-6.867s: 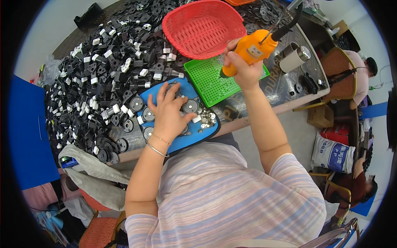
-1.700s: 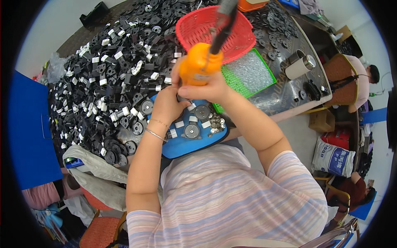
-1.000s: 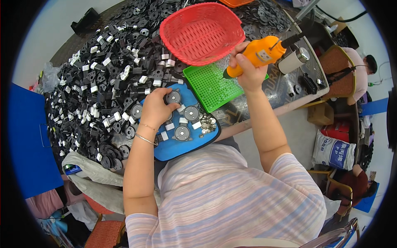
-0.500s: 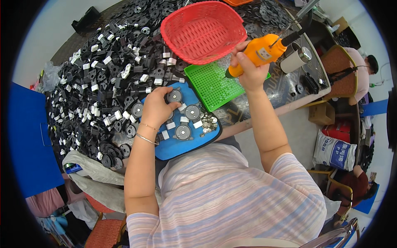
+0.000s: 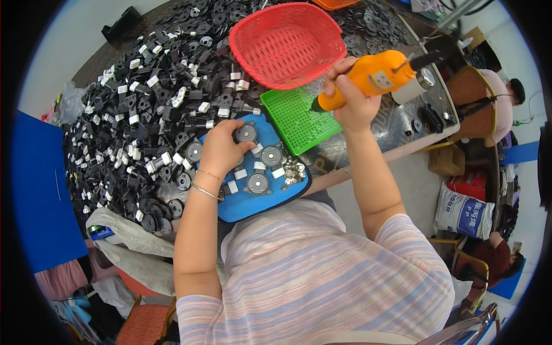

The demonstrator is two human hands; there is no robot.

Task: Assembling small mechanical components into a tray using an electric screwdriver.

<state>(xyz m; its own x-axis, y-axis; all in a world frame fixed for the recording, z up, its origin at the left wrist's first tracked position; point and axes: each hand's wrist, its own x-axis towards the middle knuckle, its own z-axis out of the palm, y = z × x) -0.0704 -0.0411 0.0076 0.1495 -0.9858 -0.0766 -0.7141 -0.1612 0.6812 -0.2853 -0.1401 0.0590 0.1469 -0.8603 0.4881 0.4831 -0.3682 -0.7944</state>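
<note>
My right hand (image 5: 355, 99) is wrapped around an orange electric screwdriver (image 5: 374, 77), held above the green tray. Its dark tip points left and down, and the cord end is up to the right. On the blue padded mat (image 5: 230, 211) my left hand (image 5: 221, 146) pinches a round black part (image 5: 246, 133) with a white block, fingers on its far side and thumb near the block. Beside it lie similar round parts (image 5: 271, 156) with white blocks. Small shiny metal pieces (image 5: 294, 171) are heaped at the mat's right side.
A heap of black and white parts (image 5: 149, 109) covers the left of the table. A red basket (image 5: 287, 46) stands at the back, the perforated green tray (image 5: 299, 123) in front of it. A pale cylindrical flask (image 5: 411, 89) is to the right. Other people sit at far right.
The screwdriver has tilted slightly and shifted a little to the right. My left hand keeps its grip on the round part.
</note>
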